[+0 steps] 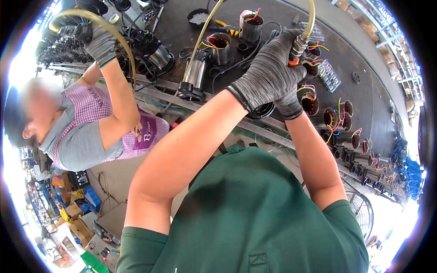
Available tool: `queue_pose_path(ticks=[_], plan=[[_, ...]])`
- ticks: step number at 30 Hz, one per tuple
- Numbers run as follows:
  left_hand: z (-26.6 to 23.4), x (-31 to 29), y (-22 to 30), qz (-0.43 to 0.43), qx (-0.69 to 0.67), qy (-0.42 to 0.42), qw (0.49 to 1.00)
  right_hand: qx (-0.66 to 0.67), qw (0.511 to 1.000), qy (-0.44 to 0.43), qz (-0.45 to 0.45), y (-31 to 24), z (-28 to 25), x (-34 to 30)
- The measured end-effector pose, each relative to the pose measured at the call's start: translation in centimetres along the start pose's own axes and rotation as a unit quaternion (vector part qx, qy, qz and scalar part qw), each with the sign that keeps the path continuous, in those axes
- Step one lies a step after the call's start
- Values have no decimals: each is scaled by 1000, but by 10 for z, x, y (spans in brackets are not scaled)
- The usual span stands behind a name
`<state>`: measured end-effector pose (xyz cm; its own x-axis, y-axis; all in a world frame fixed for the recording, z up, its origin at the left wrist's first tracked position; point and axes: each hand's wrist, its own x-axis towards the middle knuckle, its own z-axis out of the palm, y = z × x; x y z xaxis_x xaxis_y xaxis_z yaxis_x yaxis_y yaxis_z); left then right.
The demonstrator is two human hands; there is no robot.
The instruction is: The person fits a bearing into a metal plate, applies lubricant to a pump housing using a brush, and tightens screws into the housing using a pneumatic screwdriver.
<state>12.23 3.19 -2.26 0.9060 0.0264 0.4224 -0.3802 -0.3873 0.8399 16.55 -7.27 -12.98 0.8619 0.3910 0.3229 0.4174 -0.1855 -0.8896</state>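
Observation:
My left hand (264, 75), in a grey knit glove, is closed around an air tool at the lower end of a hose. A metal hose coupling (299, 47) and a bit of orange (294, 62) show beside its fingers; the tool's body is hidden. My right hand (289, 103), gloved alike, is tucked against and under the left one, and its fingers are mostly covered. Just below both hands, the rim of a dark round part (261, 111) peeks out at the bench edge. Metal motor housings (310, 105) with coloured wires stand right of my hands.
A co-worker's gloved hand (101, 42) works at the left among black pump parts, near another hose (123, 43). On the dark bench (368, 104) lie a socket tray (329, 78), yellow-handled pliers (227, 27) and a dark bowl (199, 17). A metal cylinder (196, 70) stands at the bench edge.

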Motion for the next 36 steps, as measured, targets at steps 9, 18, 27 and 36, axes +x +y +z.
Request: queue_pose_path(ticks=[9,18,27,36], plan=[[-24,-5,-8,44,-124,16,991,129,990,61,5,-13,4,-8],[-32,-82,-113,-70,140,-143,977,390,913,112,41,-31,-21,-53],[-32,-68,-96,-162,207,-294,919,364,914,170,59,-46,4,-81],[-26,-72,-91,-165,227,-263,923,338,920,195,44,-50,8,-81]])
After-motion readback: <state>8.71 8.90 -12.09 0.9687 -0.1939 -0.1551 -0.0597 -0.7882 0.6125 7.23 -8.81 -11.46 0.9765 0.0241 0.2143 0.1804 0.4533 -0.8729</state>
